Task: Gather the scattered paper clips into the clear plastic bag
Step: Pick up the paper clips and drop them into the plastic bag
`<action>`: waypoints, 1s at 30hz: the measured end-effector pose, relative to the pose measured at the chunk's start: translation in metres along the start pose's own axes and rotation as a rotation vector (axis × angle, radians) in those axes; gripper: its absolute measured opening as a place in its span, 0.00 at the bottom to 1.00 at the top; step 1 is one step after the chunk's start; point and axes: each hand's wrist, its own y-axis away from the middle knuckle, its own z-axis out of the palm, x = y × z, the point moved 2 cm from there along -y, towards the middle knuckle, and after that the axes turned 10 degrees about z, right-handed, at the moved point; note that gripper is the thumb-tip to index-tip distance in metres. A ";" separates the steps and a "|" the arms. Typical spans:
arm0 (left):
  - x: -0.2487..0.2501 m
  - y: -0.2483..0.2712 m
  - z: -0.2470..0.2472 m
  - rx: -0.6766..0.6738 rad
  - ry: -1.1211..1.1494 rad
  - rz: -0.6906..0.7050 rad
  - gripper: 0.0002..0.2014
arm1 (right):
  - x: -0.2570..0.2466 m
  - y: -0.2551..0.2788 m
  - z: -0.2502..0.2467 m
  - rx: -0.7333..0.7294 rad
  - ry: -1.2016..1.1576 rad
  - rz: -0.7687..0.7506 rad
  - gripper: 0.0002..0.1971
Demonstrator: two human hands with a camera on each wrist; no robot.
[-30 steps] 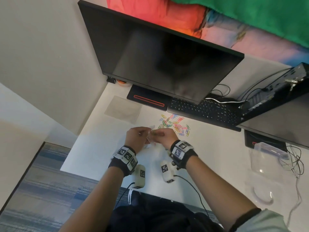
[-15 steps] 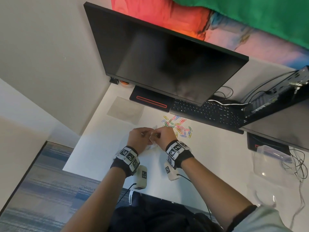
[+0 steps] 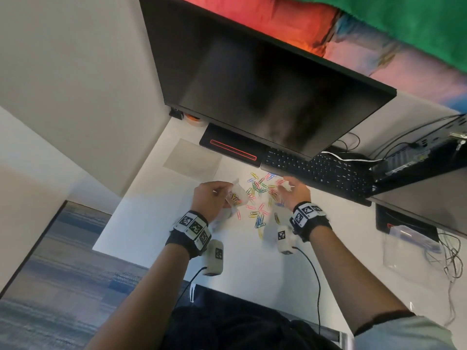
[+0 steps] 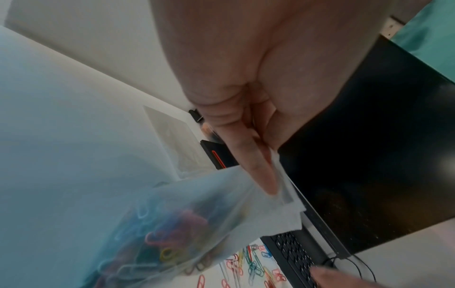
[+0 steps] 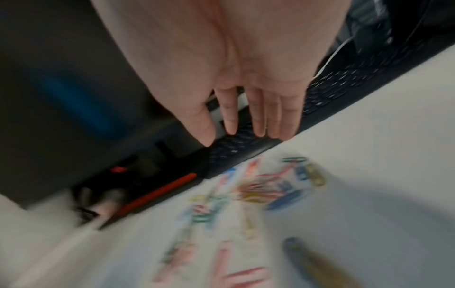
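Observation:
My left hand [image 3: 211,195] pinches the top edge of a small clear plastic bag [image 3: 236,195] that holds several coloured paper clips; in the left wrist view the bag [image 4: 187,220] hangs below my fingers [image 4: 258,171]. Coloured paper clips [image 3: 259,198] lie scattered on the white desk between my hands. My right hand [image 3: 293,190] hovers over the right side of the clips, fingers straight and empty, as the blurred right wrist view shows: fingers [image 5: 261,117], clips [image 5: 258,193].
A black monitor [image 3: 265,84] stands at the back with its base [image 3: 232,147] and a black keyboard [image 3: 321,173] just beyond the clips. A grey pad [image 3: 193,157] lies back left. Clear plastic bags [image 3: 409,246] and cables [image 3: 452,261] sit at the right. The desk's left edge [image 3: 131,198] is near.
My hands were together on the bag before. The right hand has let go and moved right toward the clips; the left keeps the bag. The camera has moved closer.

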 end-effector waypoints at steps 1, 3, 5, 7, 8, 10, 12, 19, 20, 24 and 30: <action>0.000 0.000 -0.003 0.006 -0.001 0.001 0.10 | 0.009 -0.014 0.003 0.000 0.087 0.066 0.20; 0.000 0.000 -0.009 0.020 -0.014 0.005 0.10 | 0.016 -0.031 0.015 -0.020 0.178 0.122 0.25; 0.000 0.001 -0.015 0.036 -0.028 0.008 0.10 | 0.014 -0.040 0.031 -0.022 0.277 0.098 0.25; 0.000 0.003 -0.017 0.046 -0.022 0.007 0.09 | 0.006 -0.046 0.046 0.007 0.400 0.040 0.25; 0.000 0.004 -0.018 0.049 -0.018 0.004 0.09 | 0.000 -0.046 0.051 0.022 0.443 0.003 0.25; 0.000 0.006 -0.019 0.057 -0.024 -0.007 0.09 | -0.008 -0.047 0.064 0.024 0.493 -0.079 0.25; -0.001 0.006 -0.020 0.056 -0.040 -0.006 0.09 | -0.016 -0.043 0.075 0.003 0.545 -0.187 0.26; 0.000 0.004 -0.017 0.048 -0.029 -0.008 0.11 | -0.029 -0.021 0.082 -0.022 0.628 -0.415 0.13; 0.000 0.004 -0.016 0.046 -0.032 -0.008 0.10 | -0.029 -0.021 0.080 -0.046 0.655 -0.419 0.13; 0.001 0.006 -0.013 0.042 -0.041 -0.008 0.09 | -0.027 -0.026 0.069 -0.107 0.646 -0.352 0.13; 0.004 0.009 -0.006 0.036 -0.045 -0.011 0.09 | -0.007 -0.011 0.034 -0.351 -0.427 0.159 0.07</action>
